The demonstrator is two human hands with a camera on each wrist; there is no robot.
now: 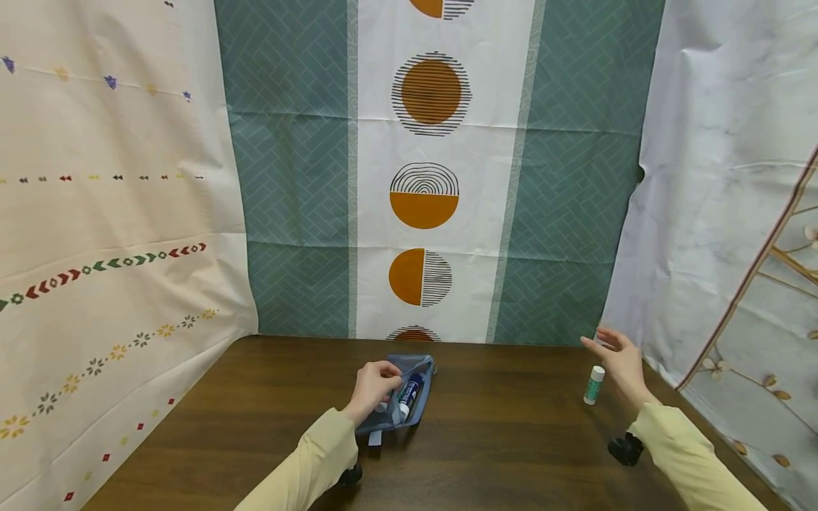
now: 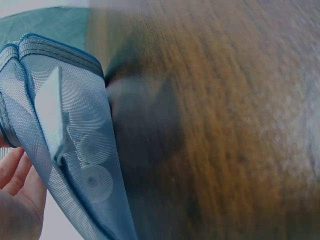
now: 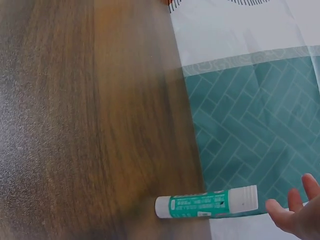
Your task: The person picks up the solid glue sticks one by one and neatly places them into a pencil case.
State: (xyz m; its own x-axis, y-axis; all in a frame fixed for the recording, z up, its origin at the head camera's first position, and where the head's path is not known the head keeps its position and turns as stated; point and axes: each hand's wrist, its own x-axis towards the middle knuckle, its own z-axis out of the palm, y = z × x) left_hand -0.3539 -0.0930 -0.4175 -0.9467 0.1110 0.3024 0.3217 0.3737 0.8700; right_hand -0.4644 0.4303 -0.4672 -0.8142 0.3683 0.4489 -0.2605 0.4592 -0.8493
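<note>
My left hand [image 1: 375, 387] pinches the rim of a blue mesh zip pouch [image 1: 418, 413], which gapes open on the table. A dark blue glue stick [image 1: 411, 394] with a white end lies inside it. Through the mesh pouch [image 2: 85, 85] in the left wrist view, round ends of sticks show, and part of the left hand [image 2: 22, 195] appears behind. Over at the right, a green and white glue stick [image 1: 593, 385] stands upright on the table. Beside its white cap is my right hand [image 1: 623, 363], fingers spread and slightly bent, holding nothing; the fingertips [image 3: 280, 212] are just off the glue stick [image 3: 205, 202].
The dark wooden table [image 1: 498, 440] meets a patterned hanging cloth [image 1: 287, 213] at the back. A pale cloth [image 1: 128, 284] borders the left side, and a white flowered cloth [image 1: 722, 248] the right.
</note>
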